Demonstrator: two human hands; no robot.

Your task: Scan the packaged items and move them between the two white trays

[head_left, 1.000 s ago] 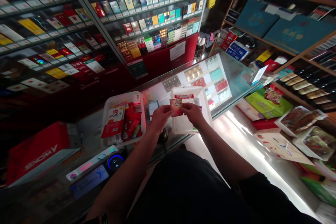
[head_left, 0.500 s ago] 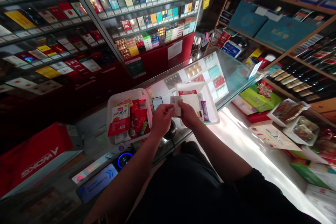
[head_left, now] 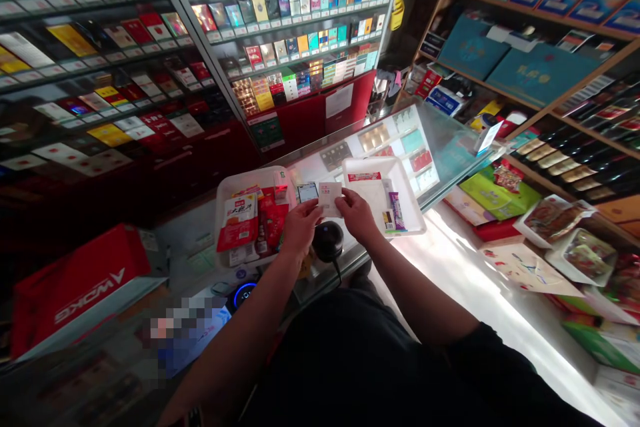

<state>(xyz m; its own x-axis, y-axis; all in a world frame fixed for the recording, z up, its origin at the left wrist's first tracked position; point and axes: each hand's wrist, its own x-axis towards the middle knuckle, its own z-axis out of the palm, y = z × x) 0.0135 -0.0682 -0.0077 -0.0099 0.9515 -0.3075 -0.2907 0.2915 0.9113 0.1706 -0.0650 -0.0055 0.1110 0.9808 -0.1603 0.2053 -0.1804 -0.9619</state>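
Head view. The left hand [head_left: 301,225] and the right hand [head_left: 359,213] are jointly gripping a small flat packet [head_left: 330,199], the left fingertips pinching its left edge and the right thumb and fingers closing on its right edge. The packet is lying between the two hands, above the glass worktop [head_left: 443,140], and is showing a pale face with small red print.

Just beyond the left hand, a phone [head_left: 307,191] is resting with its screen lit. To the left of that hand, a white tub [head_left: 250,178] is holding red and white snack bags [head_left: 239,217]. Just beyond and to the right of the right hand, a second tub [head_left: 411,210] is containing a purple-wrapped bar [head_left: 396,210] and a red packet strip [head_left: 365,177]. Between the hands, on the body side, a round black device [head_left: 328,240] is standing with its cable trailing toward the wearer. Well to the left of the left hand, a red box [head_left: 90,280] is bearing white lettering.
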